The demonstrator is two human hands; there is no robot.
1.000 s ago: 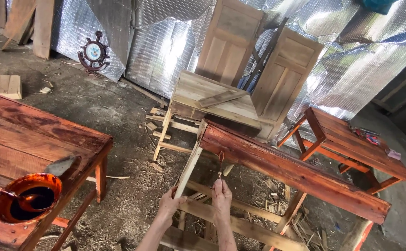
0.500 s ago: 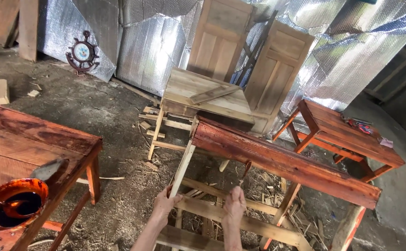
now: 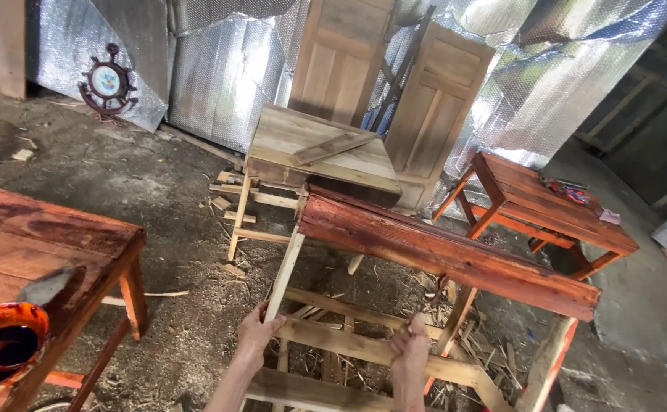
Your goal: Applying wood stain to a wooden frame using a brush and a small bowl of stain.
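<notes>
At far left, an orange bowl (image 3: 1,352) of dark stain sits on the corner of a red-stained table (image 3: 51,244), kept within arm's reach of the work.

The left hand (image 3: 258,333) closes its fingers around the lower end of an unstained leg (image 3: 284,275) of the tipped table frame, apparently to steady the piece. The right hand (image 3: 410,352) rests on an unstained cross rail (image 3: 349,345), fingers curled over it; whether it also pinches a brush cannot be told. The frame's stained top (image 3: 448,255) lies on edge, exposing the raw underside.

Behind stands an unfinished table (image 3: 322,152) with a loose board on it; to the right, a stained bench (image 3: 551,202).

Against the frame one second ago, the view has swung right, the bowl has slid toward the edge, and the right hand has dropped from the stained edge to the rail.
</notes>
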